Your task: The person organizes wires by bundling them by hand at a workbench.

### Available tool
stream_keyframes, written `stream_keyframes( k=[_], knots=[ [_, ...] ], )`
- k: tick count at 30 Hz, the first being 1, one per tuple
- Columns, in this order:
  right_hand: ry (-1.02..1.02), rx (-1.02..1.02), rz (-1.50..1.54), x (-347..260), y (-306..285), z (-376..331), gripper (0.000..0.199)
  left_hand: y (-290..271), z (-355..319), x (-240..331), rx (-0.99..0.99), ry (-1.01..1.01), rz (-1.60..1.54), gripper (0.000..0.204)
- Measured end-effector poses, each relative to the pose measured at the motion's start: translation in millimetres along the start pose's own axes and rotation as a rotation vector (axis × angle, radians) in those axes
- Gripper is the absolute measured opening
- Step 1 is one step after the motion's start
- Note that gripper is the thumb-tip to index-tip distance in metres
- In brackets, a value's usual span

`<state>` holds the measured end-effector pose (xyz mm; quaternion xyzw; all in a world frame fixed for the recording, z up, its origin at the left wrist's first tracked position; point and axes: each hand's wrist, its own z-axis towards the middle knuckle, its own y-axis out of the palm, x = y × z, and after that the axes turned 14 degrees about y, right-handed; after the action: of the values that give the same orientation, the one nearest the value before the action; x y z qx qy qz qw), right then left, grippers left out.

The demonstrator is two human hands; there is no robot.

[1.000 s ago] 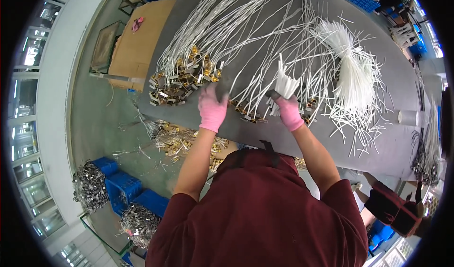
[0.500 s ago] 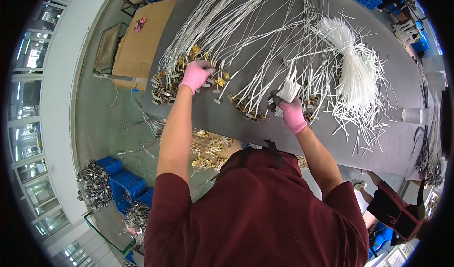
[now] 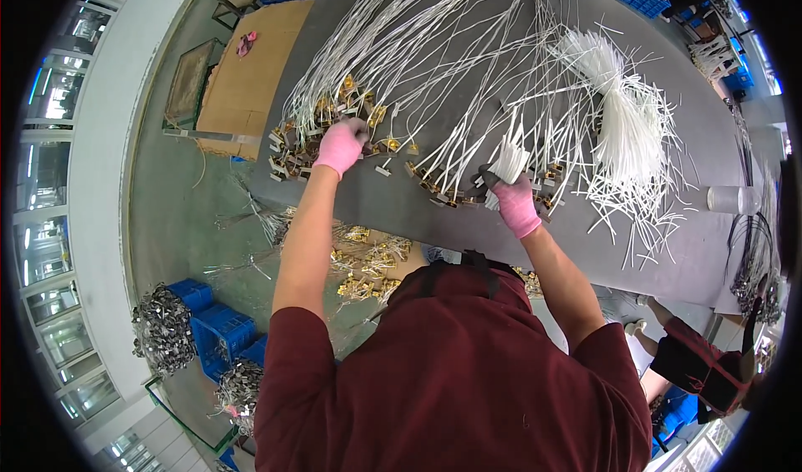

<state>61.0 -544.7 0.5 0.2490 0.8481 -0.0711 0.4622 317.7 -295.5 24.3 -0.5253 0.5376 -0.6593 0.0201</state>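
Observation:
My right hand [image 3: 511, 198], in a pink glove with grey fingers, is closed around a bundle of short white sleeves [image 3: 510, 161] above the dark table. Their tips point away from me. My left hand [image 3: 341, 145], gloved alike, is at the near edge of a heap of brass-coloured metal parts with white wires [image 3: 296, 148]. Its fingers are curled together; what they hold, if anything, is hidden. Between the hands, a row of similar wired parts [image 3: 439, 190] lies on the table, wires running away from me. A large bundle of white sleeves [image 3: 628, 134] lies right of my right hand.
A clear cup-like container [image 3: 728, 199] stands near the table's right side. Cardboard [image 3: 251, 75] covers a surface at the left. Blue crates [image 3: 224, 332] and piles of metal parts [image 3: 163, 330] are on the floor at lower left. Another person [image 3: 697, 363] is at the lower right.
My left hand has drawn back slightly left and toward me, uncovering more brass-coloured parts. My right hand keeps its hold on the short sleeves, nearly still.

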Motion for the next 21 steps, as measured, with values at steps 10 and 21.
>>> stream_keyframes(
  k=[10,21],
  knots=[
    [0.070,-0.072,0.108,4,29,-12,0.025,52,-80,-38,0.273,0.081,0.467,0.032],
    [0.209,-0.251,0.024,-6,100,-43,0.027,70,-101,-44,0.248,0.166,0.538,0.022]
  ],
)
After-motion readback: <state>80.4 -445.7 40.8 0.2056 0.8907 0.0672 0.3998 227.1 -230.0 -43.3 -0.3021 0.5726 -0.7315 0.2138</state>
